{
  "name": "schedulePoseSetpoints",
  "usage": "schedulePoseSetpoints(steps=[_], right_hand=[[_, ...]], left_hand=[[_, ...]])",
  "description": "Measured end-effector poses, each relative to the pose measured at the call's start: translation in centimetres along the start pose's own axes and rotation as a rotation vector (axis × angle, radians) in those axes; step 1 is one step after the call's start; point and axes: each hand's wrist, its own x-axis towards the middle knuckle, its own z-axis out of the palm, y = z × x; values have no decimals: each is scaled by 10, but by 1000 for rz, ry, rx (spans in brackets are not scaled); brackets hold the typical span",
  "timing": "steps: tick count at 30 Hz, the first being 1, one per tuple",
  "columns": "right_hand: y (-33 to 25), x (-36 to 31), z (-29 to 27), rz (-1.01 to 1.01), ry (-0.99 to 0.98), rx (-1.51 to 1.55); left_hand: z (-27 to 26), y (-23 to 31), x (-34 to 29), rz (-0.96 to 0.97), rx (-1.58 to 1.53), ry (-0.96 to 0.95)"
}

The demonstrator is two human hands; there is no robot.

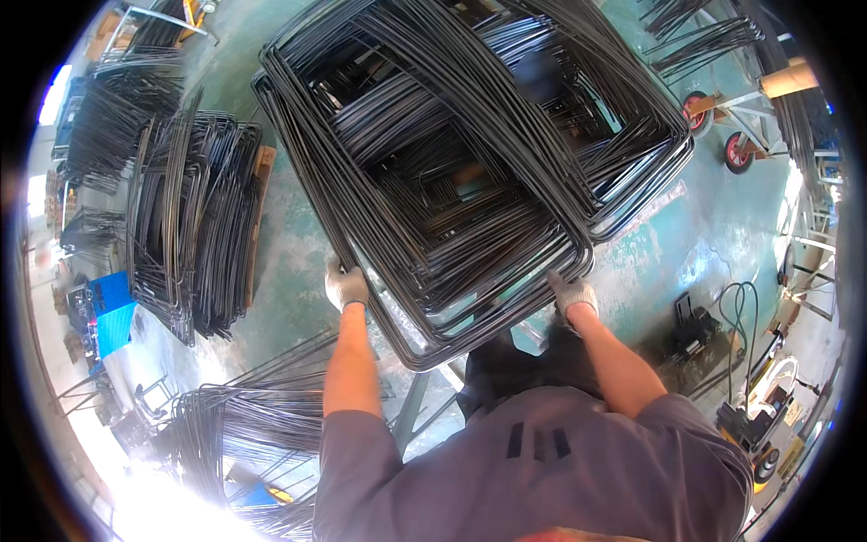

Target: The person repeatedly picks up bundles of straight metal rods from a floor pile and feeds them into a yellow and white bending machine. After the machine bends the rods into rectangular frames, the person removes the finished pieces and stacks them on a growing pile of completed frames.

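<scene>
Black wire frames (492, 104), heaped directly before the person: overlapping, too many to count. Judged stiff, not fragile, heavy in bulk, possibly slippery — best held at opposite sides, near the corners. Hands: two, gloved. Left hand (346, 287): fingers curled on the outer left rods. Right hand (574, 293): fingers hooked at the near right corner — undersides hidden, pressure cannot be told. Outward: one blue panel (113, 312), left; two red-hubbed wheels (739, 152), right.

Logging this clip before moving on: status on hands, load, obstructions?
Left hand, pale-gloved, gripping left side of stacked black rectangular metal frames. Right hand, likewise gloved, gripping near right corner. Second black metal frame stack crowding the right.
</scene>
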Motion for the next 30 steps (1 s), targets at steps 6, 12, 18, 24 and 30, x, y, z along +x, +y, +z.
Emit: schedulePoseSetpoints(steps=[6,12,18,24,30], right_hand=[[37,1,-30,-75,-131,-82],[97,0,-148,25,-41,37],[206,94,-280,176,182,301],[241,178,-453,143,503,416],[216,250,-606,-42,671,528]], left_hand=[[17,63,-60,66,-22,146],[62,194,-153,221,-427,-259],[112,398,-256,2,-649,-816],[202,536,-342,343,-716,-1030],[254,633,-389,622,-438,-1169]])
